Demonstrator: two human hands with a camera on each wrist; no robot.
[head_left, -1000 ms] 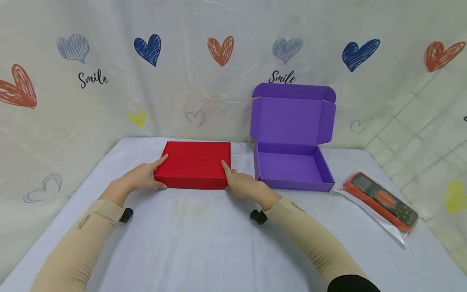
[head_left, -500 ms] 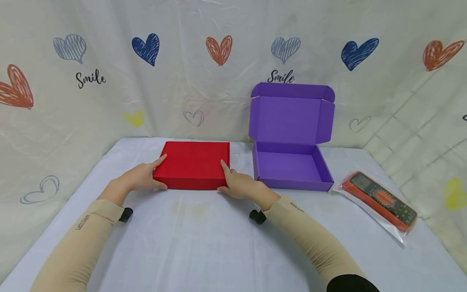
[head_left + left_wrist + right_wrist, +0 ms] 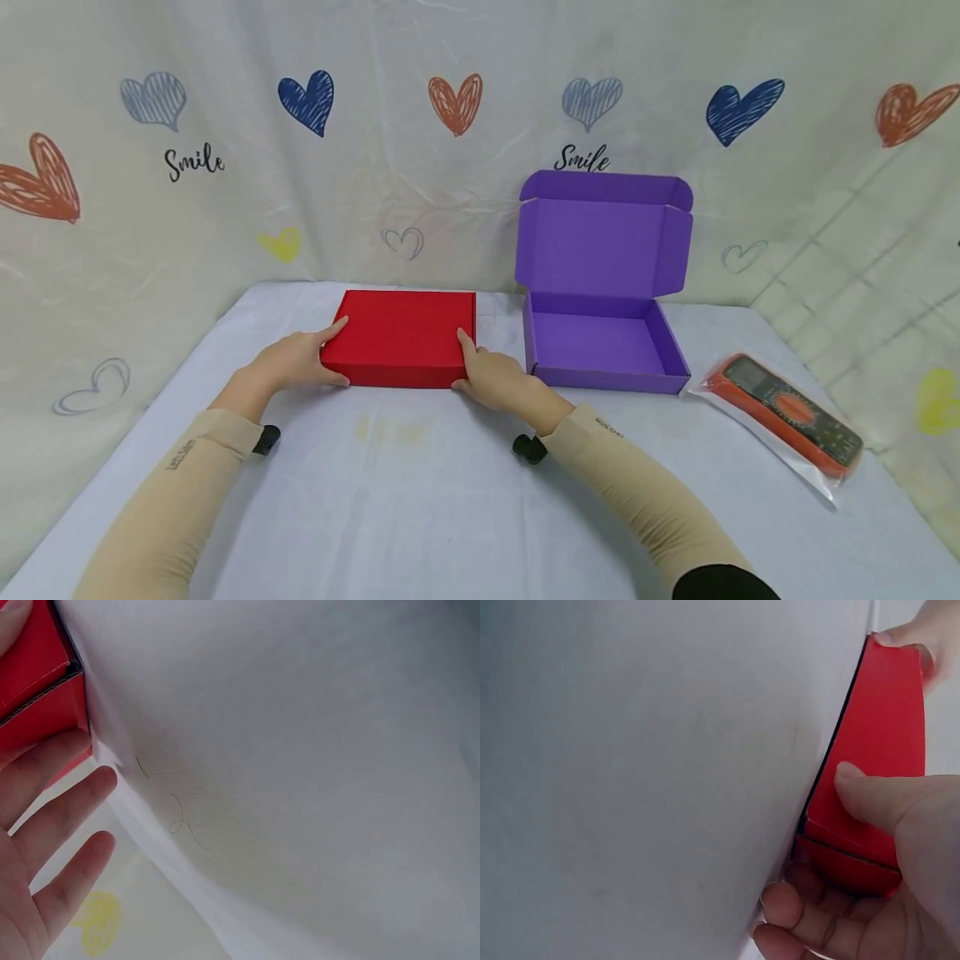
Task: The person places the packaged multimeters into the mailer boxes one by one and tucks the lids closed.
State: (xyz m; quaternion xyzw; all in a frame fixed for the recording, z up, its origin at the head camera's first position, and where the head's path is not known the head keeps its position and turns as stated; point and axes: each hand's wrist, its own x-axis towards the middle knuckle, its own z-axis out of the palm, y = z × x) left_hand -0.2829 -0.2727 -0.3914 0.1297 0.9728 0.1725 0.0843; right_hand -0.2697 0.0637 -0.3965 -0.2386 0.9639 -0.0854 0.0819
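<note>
A red cardboard box (image 3: 405, 337) lies flat on the white cloth with its lid down. My left hand (image 3: 296, 360) holds its left end, the thumb on the front side. In the left wrist view, the left fingers (image 3: 64, 817) are spread and fairly straight, and some stand off the box. At the right end, my right hand (image 3: 495, 377) grips the box, one finger lying on the top. The right wrist view shows the right thumb (image 3: 870, 796) pressed on the red front side, with the other fingers bent beside the box's end.
A purple box (image 3: 607, 379) stands right of the red one, its lid raised and its inside bare. Farther right lies an orange and black multimeter (image 3: 787, 414) in a clear plastic bag. A curtain (image 3: 510, 208) printed with hearts hangs behind the table.
My right thumb has shifted left onto the front side of the red box. Otherwise the box and both hands stay nearly in place, with a slight sway of the head view.
</note>
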